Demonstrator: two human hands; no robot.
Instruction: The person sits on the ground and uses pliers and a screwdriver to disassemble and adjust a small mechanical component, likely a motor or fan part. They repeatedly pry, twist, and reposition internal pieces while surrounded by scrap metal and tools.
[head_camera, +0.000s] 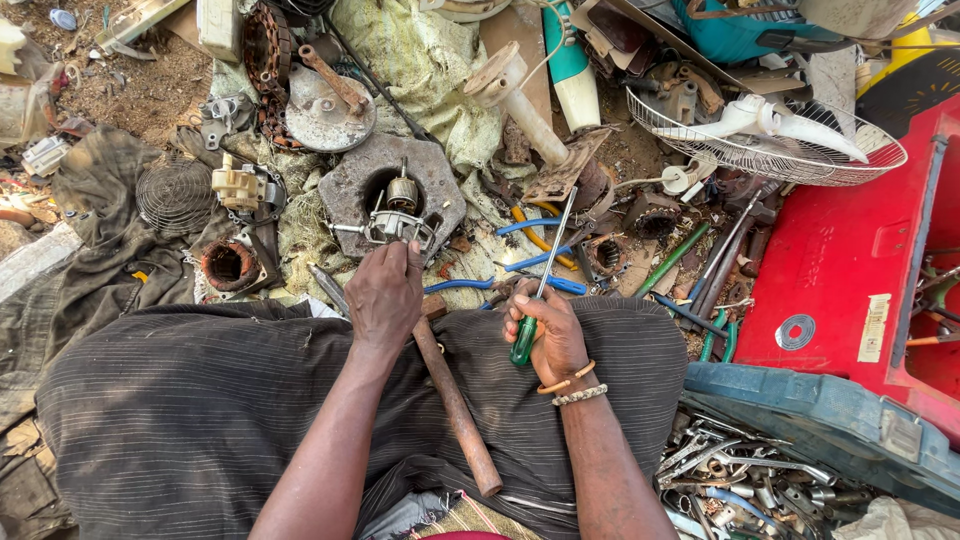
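Left hand (385, 295) clamps down on the small motor (397, 226) over the grey hexagonal housing (352, 178), right hand (548, 335) fists the green screwdriver (540, 290), and that rusty hammer (455, 405) balanced on the lap looks ready to roll off.

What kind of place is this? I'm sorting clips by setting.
Probably an open-air repair spot on bare ground: motor parts on cloth, a wire fan guard, a box of loose tools, and a green-handled screwdriver in hand.
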